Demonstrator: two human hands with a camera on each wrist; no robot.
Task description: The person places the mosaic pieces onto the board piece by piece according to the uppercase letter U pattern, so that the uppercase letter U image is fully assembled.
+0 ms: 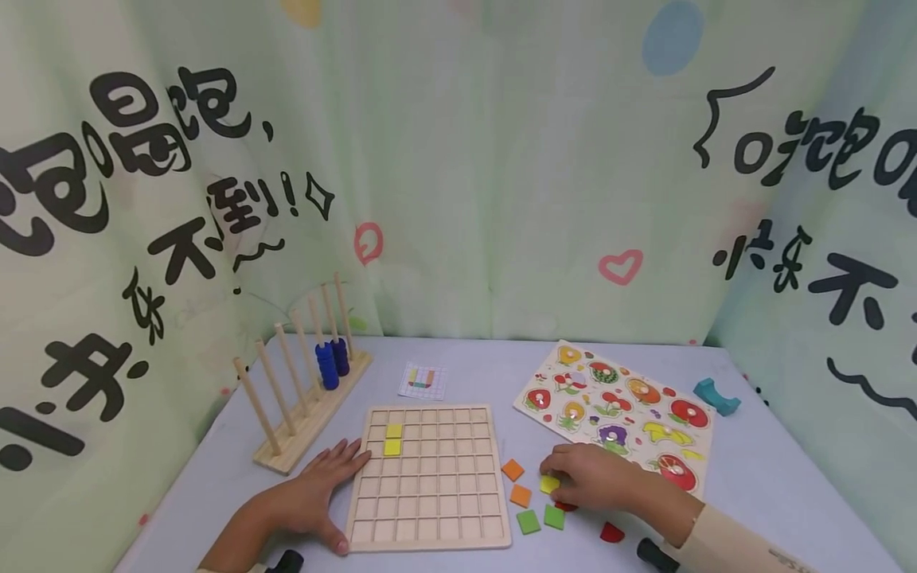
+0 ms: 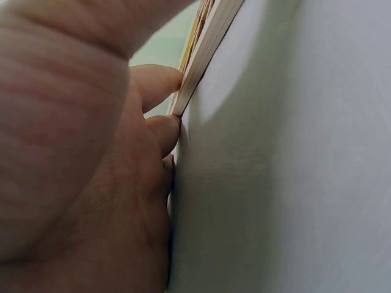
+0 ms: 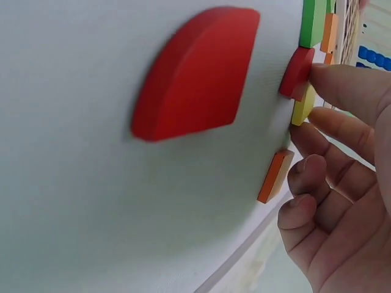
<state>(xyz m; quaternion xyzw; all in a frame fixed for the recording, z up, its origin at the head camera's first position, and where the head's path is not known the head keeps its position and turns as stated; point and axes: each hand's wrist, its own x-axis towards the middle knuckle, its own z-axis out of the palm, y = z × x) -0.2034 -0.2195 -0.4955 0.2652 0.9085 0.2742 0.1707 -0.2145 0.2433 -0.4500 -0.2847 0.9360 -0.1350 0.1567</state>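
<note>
The left hand has its fingers spread and touches the left edge of a wooden board, with two yellow squares in its far left part. Right of the board, the right hand is half closed with fingertips at a yellow tile, though I cannot tell whether it is gripped. Orange tiles, green tiles and a red piece lie around it.

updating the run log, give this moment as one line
left hand: touching left edge of grid board; right hand: at loose yellow tile, grip unclear; on board: two yellow tiles; beside board: orange tiles, green tiles
</note>
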